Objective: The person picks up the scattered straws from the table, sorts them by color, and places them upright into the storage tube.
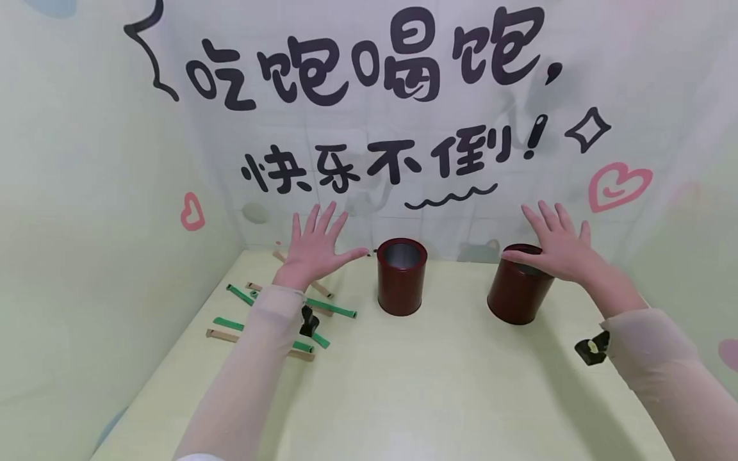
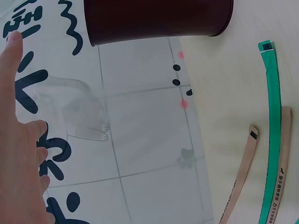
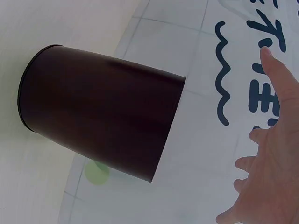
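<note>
Both hands are raised above the table with their fingers spread, and neither holds anything. My left hand hovers at the left, over several green and tan paper-wrapped strips that lie scattered and partly crossed. Part of that pile is hidden behind the left forearm. A dark red metal can, upright with its mouth open, stands to the right of the left hand. My right hand is up by a second dark red can and covers part of its rim in the head view. In the right wrist view this can appears apart from the fingers.
The pale table meets a white printed cloth at the back, with black lettering and pink hearts. Pale cloth walls close in on both sides. A small black device is worn on the right wrist, another on the left.
</note>
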{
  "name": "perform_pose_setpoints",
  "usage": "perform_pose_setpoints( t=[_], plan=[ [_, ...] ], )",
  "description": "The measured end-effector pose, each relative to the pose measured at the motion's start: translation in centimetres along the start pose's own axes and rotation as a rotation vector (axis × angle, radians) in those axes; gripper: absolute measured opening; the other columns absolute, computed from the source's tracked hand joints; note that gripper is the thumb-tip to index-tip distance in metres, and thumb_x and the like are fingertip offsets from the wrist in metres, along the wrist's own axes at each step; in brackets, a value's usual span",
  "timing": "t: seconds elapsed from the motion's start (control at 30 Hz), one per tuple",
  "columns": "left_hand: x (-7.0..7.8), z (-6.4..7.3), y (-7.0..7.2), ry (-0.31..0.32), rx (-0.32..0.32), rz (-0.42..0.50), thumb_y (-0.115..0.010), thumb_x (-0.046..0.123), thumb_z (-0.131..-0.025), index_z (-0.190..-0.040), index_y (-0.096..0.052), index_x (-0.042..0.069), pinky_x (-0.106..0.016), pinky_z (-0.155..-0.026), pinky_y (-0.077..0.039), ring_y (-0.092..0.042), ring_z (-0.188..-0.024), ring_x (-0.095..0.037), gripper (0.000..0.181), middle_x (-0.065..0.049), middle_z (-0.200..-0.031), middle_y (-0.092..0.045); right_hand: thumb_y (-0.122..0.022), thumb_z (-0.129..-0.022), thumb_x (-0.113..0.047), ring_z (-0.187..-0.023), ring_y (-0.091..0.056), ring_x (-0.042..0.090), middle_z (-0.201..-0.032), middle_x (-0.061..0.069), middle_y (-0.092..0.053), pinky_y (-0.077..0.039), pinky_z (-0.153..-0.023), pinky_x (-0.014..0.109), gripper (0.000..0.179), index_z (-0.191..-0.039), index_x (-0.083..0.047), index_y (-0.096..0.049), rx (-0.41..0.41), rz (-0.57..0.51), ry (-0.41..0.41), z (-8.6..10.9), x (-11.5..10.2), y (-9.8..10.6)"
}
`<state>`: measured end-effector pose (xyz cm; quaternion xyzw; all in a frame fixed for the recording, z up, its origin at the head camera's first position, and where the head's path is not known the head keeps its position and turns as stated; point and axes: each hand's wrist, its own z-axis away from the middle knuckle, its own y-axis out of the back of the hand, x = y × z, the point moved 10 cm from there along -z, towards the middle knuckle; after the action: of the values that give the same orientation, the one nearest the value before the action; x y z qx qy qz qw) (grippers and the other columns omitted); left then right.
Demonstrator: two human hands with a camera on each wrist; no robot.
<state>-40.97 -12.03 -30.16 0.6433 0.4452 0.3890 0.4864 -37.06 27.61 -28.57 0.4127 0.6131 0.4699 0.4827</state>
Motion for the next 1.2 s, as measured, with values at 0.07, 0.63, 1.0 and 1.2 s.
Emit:
perform_pose_setpoints(
  t=[0.07, 0.63, 1.0, 1.2],
  plan=[
    [0.0, -0.1, 0.0, -0.001, -0.016, 0.0, -0.041, 0.081, -0.087, -0.161, -0.018, 0.025, -0.067, -0.121, 0.008, 0.003, -0.156, -0.036, 0.095, -0.004, -0.17, -0.002, -0.055, -0.088, -0.071, -0.15, 0.011, 0.051, -0.165, 0.027, 0.002, 0.004, -0.106, 0.085, 0.107, -0.161, -0.011, -0.003, -0.008, -0.006, -0.002, 0.0, 0.0, 0.0],
    [0.4, -0.1, 1.5, -0.01, -0.025, 0.01, -0.041, 0.08, -0.088, -0.161, -0.012, 0.026, -0.064, -0.123, 0.006, 0.003, -0.157, -0.035, 0.095, -0.004, -0.17, 0.0, -0.06, -0.089, -0.062, -0.151, 0.002, 0.05, -0.164, 0.028, -0.007, 0.0, -0.112, 0.08, 0.102, -0.16, -0.007, -0.01, 0.02, -0.057, 0.035, -0.6, -2.1, 1.1],
    [0.8, -0.2, 1.6, -0.028, -0.014, 0.009, -0.042, 0.079, -0.088, -0.161, -0.012, 0.025, -0.062, -0.125, 0.0, -0.003, -0.157, -0.035, 0.097, -0.004, -0.17, -0.004, -0.066, -0.088, -0.056, -0.151, -0.01, 0.047, -0.162, 0.027, -0.02, -0.009, -0.116, 0.075, 0.096, -0.157, -0.003, -0.023, 0.076, -0.054, 0.103, -0.9, -4.1, 1.2],
    [1.2, -0.1, 1.6, -0.048, -0.009, 0.03, -0.045, 0.078, -0.088, -0.161, -0.014, 0.024, -0.058, -0.126, -0.001, -0.004, -0.157, -0.033, 0.096, -0.003, -0.17, -0.005, -0.07, -0.086, -0.053, -0.15, -0.016, 0.047, -0.161, 0.026, -0.023, -0.017, -0.12, 0.067, 0.095, -0.155, -0.002, -0.028, 0.097, -0.077, 0.138, -0.9, -5.0, 1.0]
  ],
)
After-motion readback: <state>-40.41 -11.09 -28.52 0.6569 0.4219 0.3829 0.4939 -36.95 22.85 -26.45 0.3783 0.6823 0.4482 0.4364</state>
